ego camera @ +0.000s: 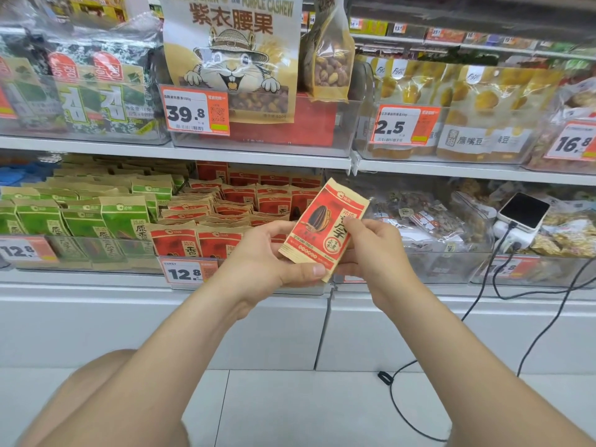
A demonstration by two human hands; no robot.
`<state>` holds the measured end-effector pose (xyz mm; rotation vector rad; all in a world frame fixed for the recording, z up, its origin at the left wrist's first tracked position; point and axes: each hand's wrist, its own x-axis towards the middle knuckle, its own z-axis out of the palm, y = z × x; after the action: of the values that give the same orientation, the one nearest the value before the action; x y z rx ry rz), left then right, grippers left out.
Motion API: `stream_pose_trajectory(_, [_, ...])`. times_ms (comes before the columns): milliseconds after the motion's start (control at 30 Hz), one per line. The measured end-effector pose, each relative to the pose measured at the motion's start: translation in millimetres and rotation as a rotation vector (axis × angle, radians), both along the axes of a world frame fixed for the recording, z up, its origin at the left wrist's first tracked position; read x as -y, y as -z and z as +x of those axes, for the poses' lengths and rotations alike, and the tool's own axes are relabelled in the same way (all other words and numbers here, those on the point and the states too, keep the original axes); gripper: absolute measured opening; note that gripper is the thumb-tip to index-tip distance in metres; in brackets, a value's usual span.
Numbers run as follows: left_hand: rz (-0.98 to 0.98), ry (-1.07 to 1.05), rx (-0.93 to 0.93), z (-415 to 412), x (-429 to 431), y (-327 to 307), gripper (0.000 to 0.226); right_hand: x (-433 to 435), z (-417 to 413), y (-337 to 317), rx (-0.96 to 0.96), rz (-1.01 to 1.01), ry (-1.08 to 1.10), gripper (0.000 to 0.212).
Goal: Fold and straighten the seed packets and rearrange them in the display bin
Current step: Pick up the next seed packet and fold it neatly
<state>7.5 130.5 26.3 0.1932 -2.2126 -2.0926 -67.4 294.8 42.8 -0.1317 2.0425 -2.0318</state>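
Held seed packet (324, 229): red on kraft tan, black striped seed motif. Shelf (80, 280) left end: green-and-tan packets (80, 217). Price tag (195, 109): orange, white.

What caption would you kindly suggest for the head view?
Left hand and right hand grip a red seed packet before the display bin.

You have one cam only, on your head, wide-angle. It faces fwd and a bit down, very near to the display bin (190, 251), w/ the floor (290, 408) at bottom.
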Motion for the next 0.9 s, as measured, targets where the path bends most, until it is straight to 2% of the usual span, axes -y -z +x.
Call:
stream_pose_trajectory(167, [0.004,0.018,-0.015,1,2,-1,0.072,-1,0,3,0.030,0.025,-0.019,0.033])
stream_pose_trajectory(333, [-0.023,0.049,-0.040,2,4,-4,0.063,-1,1,1,0.057,-0.055,-0.003,0.030])
stream_pose_trajectory(500, [0.090,0.057,-0.022,3,-2,-10,0.023,0,-5,3,0.092,-0.035,0.061,0.025])
stream_pose_trajectory(633, [0.108,-0.054,0.049,1,-5,-9,0.036,-3,-9,5,0.017,0.003,0.098,0.020])
stream_pose_trajectory(800, [0.147,-0.227,0.091,-3,-5,-7,0.039,-3,-11,5,0.028,-0.187,0.153,0.012])
stream_pose_trajectory(867, [0.139,-0.305,0.075,-4,-3,-7,0.041,-5,-11,3,-0.039,-0.157,0.166,0.014])
stream_pose_trajectory(900, [0.066,-0.366,0.047,-5,-2,-5,0.040,-6,-12,4,-0.094,-0.108,0.157,0.017])
